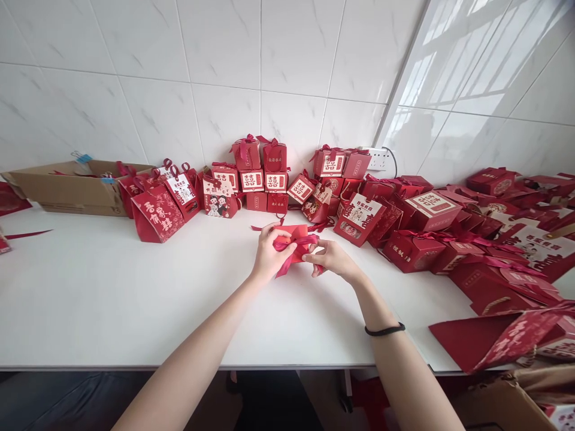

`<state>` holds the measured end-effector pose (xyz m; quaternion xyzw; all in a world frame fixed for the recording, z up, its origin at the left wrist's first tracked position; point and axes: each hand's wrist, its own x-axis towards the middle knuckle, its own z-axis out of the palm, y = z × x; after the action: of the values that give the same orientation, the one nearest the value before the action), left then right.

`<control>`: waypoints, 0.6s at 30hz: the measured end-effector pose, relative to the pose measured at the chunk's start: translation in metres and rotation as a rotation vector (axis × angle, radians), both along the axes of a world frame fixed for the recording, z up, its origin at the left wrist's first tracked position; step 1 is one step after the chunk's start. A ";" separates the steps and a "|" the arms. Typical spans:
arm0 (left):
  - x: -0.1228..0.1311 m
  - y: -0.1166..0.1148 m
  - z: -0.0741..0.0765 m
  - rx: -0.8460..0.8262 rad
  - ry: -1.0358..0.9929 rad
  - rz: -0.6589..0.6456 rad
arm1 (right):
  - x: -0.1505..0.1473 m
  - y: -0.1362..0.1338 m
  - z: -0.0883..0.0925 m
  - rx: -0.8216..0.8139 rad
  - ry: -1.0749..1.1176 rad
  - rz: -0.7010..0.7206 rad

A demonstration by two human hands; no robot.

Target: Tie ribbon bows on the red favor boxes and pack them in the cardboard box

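Note:
A small red gift box (294, 230) sits on the white table, partly hidden behind my hands. Dark red ribbon (284, 267) lies over its top, with one tail hanging toward me. My left hand (272, 254) pinches the ribbon at the left side of the box, thumb laid over it. On the right side, the fingers of my right hand (330, 258) are closed on another part of the same ribbon. A loose ribbon piece shows behind the box on both sides. Whether the ribbon is knotted cannot be made out.
Stacked red gift boxes (265, 181) stand against the tiled wall. A large pile of boxes (415, 251) covers the table's right side. At the left are a cardboard box (81, 197) and a triangular red box (159, 215). A power strip (380, 160) sits behind.

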<state>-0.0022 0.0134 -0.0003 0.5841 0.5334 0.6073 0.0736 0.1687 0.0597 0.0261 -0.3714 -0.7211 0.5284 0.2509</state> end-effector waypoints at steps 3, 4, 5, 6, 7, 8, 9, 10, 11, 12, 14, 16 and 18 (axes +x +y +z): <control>0.000 -0.001 0.001 -0.008 -0.012 -0.013 | 0.003 -0.001 0.003 -0.009 -0.030 0.068; 0.000 -0.001 0.001 -0.008 -0.016 -0.016 | 0.004 -0.002 0.003 -0.014 -0.038 0.093; 0.001 -0.001 0.001 -0.008 -0.020 -0.018 | 0.004 -0.003 0.004 -0.016 -0.037 0.110; 0.001 0.000 0.000 -0.007 -0.024 -0.019 | 0.004 -0.005 0.004 -0.015 -0.022 0.114; 0.001 0.000 0.000 -0.008 -0.029 -0.019 | 0.003 -0.006 0.004 -0.016 0.006 0.105; 0.002 0.000 0.000 -0.010 -0.033 -0.017 | 0.003 -0.006 0.003 -0.018 0.043 0.084; 0.002 0.000 0.000 -0.011 -0.037 -0.017 | 0.002 -0.006 0.003 -0.028 0.084 0.056; 0.002 0.000 0.000 -0.012 -0.040 -0.017 | 0.001 -0.006 0.002 -0.047 0.115 0.030; 0.002 0.000 0.000 -0.013 -0.042 -0.019 | 0.000 -0.006 0.002 -0.069 0.133 0.011; 0.002 0.000 0.000 -0.014 -0.043 -0.022 | -0.001 -0.005 0.001 -0.089 0.136 -0.003; 0.002 0.000 0.000 -0.015 -0.046 -0.026 | -0.002 -0.004 0.000 -0.107 0.122 -0.015; 0.001 0.000 0.000 -0.020 -0.051 -0.025 | -0.002 -0.004 0.000 -0.101 0.108 -0.009; 0.001 -0.001 0.001 -0.024 -0.051 -0.027 | -0.001 -0.004 0.000 -0.090 0.087 0.023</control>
<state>-0.0015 0.0129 0.0002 0.5746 0.5309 0.6144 0.1024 0.1675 0.0559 0.0261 -0.3507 -0.6893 0.5786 0.2592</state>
